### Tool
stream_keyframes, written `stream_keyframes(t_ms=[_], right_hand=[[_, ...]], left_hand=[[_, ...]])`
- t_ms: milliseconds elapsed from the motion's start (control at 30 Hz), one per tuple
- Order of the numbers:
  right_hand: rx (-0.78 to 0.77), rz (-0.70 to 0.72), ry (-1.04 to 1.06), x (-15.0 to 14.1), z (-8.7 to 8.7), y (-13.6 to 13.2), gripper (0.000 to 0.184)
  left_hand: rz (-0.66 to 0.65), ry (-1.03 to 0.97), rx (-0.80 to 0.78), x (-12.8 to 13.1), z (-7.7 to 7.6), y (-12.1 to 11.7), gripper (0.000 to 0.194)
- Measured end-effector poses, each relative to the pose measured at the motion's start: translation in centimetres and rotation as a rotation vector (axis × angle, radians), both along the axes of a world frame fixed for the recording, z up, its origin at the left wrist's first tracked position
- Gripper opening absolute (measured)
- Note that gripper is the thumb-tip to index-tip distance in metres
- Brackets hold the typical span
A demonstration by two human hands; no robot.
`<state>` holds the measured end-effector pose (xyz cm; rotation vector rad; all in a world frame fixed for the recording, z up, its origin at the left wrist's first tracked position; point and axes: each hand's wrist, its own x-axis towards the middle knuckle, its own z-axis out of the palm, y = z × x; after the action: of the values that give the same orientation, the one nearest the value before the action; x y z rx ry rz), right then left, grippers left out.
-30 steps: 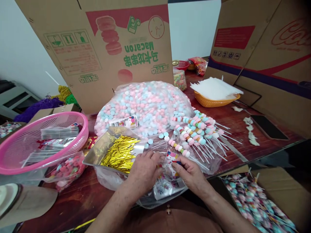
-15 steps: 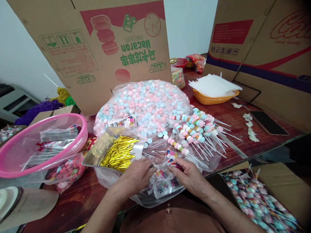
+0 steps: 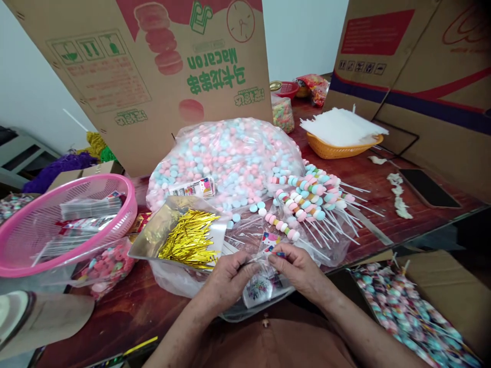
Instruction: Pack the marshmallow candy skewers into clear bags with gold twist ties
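My left hand [image 3: 232, 277] and my right hand [image 3: 301, 270] work close together at the table's near edge. Fingers of both pinch a small printed plastic bag [image 3: 262, 259]; its coloured end shows at the right fingertips, and much of it is hidden. Below them, more printed clear bags [image 3: 264, 291] lie on plastic sheeting. Just beyond the hands are another printed bag [image 3: 270, 239] and a skewer of pastel candies [image 3: 283, 227]. Left of my left hand, a metal scoop tray [image 3: 148, 244] holds gold twist ties [image 3: 190, 239].
A big clear bag of pastel candies [image 3: 226, 158] fills the middle. Skewered candies [image 3: 310, 197] are piled to its right. Around stand a pink basket [image 3: 132, 197], an orange basket of white sticks [image 3: 337, 151], a phone [image 3: 428, 188], cardboard boxes [image 3: 226, 46] and a carton of wrapped skewers [image 3: 433, 276].
The view has shifted slightly. My left hand has moved a little right, towards my right hand, and its thumb now lies further across the bag. More of the printed bags beneath is covered.
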<state>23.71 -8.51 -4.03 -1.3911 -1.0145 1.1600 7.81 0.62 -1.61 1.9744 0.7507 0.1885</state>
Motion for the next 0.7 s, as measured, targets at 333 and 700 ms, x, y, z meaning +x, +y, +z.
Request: stream_keyframes(t_ms=[333,700], right_hand=[[-0.199,-0.147,-1.374,5.7,-1.7,-0.7,0.015],[0.448,-0.094,-1.192,8.3,2.0,-5.2,0.025]], left_hand=[[0.128,-0.024,0.172,-2.4,-0.6,1.1,0.043],[0.015,-0.172,0.380,-3.7,1.6,2.9,0.036]])
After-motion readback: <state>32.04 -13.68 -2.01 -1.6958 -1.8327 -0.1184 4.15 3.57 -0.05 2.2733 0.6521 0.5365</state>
